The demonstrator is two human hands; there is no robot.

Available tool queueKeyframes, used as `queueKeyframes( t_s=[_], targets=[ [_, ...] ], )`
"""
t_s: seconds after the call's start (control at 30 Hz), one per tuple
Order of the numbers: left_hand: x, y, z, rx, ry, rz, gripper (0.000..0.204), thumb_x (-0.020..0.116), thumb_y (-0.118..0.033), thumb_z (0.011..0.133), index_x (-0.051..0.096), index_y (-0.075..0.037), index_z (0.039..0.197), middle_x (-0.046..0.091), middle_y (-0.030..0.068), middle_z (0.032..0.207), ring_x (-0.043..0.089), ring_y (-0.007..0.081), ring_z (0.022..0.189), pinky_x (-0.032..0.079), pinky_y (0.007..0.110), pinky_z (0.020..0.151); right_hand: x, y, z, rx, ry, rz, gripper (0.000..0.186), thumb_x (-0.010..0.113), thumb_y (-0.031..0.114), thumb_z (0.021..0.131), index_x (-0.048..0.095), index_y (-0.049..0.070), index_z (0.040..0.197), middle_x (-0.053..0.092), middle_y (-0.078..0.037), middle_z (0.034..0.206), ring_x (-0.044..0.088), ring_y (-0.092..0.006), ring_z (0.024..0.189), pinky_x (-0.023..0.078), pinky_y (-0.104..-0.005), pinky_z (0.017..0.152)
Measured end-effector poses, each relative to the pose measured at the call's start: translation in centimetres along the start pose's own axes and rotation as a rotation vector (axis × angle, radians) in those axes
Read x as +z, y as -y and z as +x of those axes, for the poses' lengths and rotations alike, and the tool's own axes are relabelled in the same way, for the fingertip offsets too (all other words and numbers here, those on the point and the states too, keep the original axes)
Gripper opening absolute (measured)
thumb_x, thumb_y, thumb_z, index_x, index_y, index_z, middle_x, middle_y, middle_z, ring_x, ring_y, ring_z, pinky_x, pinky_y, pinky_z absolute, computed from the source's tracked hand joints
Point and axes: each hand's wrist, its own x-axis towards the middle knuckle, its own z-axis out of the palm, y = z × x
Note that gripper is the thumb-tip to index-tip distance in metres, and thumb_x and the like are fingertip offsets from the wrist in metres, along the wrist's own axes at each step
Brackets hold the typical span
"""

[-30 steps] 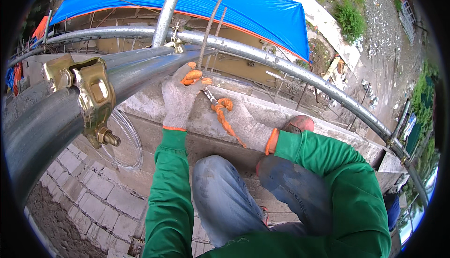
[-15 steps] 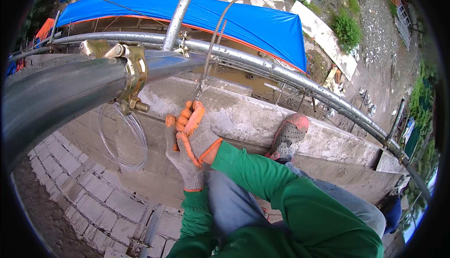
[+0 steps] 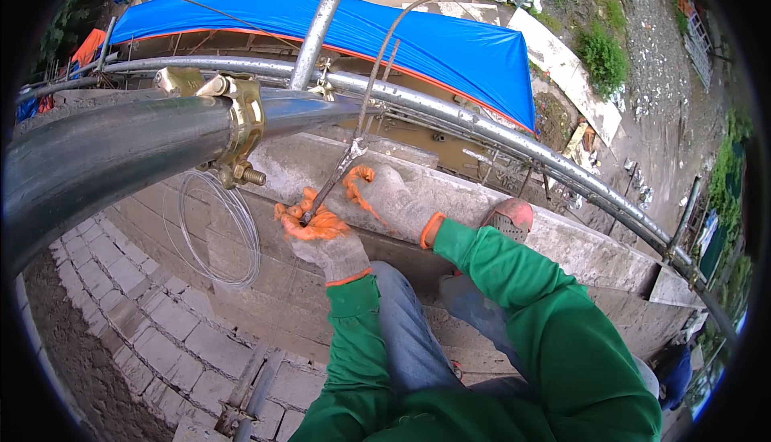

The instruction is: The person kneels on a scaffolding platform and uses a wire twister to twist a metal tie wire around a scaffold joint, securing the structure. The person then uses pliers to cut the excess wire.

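My left hand [image 3: 329,246], in a grey glove with orange-coated fingers, is closed round the lower end of a dark metal bar [image 3: 332,186]. The bar slants up to a pale, rough patch by an upright bent rebar [image 3: 374,68]; whether the two are one piece I cannot tell. Just right of the bar is my right hand [image 3: 395,199], gloved alike. Its fingers are curled in, and anything inside them is hidden. Both hands are in front of a concrete ledge [image 3: 458,194].
At left a thick steel pipe [image 3: 120,149] crosses near me, with a brass-coloured clamp [image 3: 241,124] and protruding bolt. A loose wire coil [image 3: 213,233] hangs below it. Beyond the ledge run scaffold rails [image 3: 482,127], above a lower level with a blue tarp [image 3: 450,52]. Blocks [image 3: 169,313] lie lower left.
My hands were together and have come apart. The right moved right; the left turned and now grips the dark bar, which shows between them. My right shoe is now partly covered by my arm.
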Motion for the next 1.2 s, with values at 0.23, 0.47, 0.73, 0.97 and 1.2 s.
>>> queueKeyframes(
  t_s=[0.23, 0.47, 0.73, 0.97, 1.2],
  targets=[
    [9.0, -1.7, -1.0, 0.276, 0.183, 0.156, 0.042, 0.051, -0.036, 0.106, 0.054, 0.001, 0.127, 0.043, 0.0001, 0.084, 0.046, 0.0117, 0.074, 0.045, 0.032, 0.073, -7.6, 5.5, 2.8, -0.383, -0.007, -0.795, 0.048, 0.070, 0.029, 0.089, 0.058, 0.010, 0.131, 0.063, -0.018, 0.118, 0.064, -0.0374, 0.107, 0.054, -0.0463, 0.090],
    [12.9, 2.0, -2.6, 0.515, 0.414, 0.341, 0.038, 0.058, -0.025, 0.103, 0.058, 0.005, 0.126, 0.061, 0.0137, 0.109, 0.063, 0.0215, 0.092, 0.053, 0.036, 0.080, -6.6, 0.5, 6.3, -0.284, -0.034, -0.655, 0.032, 0.069, 0.034, 0.087, 0.070, 0.010, 0.109, 0.072, -0.018, 0.103, 0.070, -0.0368, 0.096, 0.056, -0.0487, 0.083],
    [20.2, 4.3, 1.5, 0.321, 0.624, 0.209, 0.026, 0.059, -0.018, 0.104, 0.064, 0.003, 0.118, 0.065, 0.0084, 0.093, 0.057, 0.0108, 0.068, 0.048, 0.026, 0.057, -4.1, 0.9, 4.9, -0.073, -0.318, -0.521, 0.035, 0.067, 0.036, 0.088, 0.073, 0.004, 0.102, 0.073, -0.022, 0.097, 0.070, -0.0418, 0.096, 0.055, -0.0517, 0.083],
    [22.5, 6.4, 10.2, -0.201, 0.607, 0.338, 0.028, 0.052, -0.024, 0.107, 0.062, 0.003, 0.103, 0.065, 0.0091, 0.073, 0.053, 0.0116, 0.048, 0.041, 0.026, 0.042, -5.6, 5.9, 4.1, 0.024, 0.031, -0.560, 0.034, 0.060, 0.036, 0.094, 0.073, 0.005, 0.100, 0.073, -0.023, 0.099, 0.069, -0.0414, 0.098, 0.054, -0.0523, 0.089],
    [23.1, 10.3, 11.9, -0.411, 0.595, 0.561, 0.028, 0.054, -0.026, 0.107, 0.056, 0.001, 0.100, 0.059, 0.0087, 0.069, 0.050, 0.0137, 0.048, 0.036, 0.029, 0.039, -14.4, 6.6, 7.5, -0.238, -0.209, -0.598, 0.032, 0.058, 0.027, 0.098, 0.066, 0.006, 0.121, 0.069, -0.020, 0.116, 0.067, -0.0377, 0.107, 0.054, -0.0499, 0.091]
  ],
)
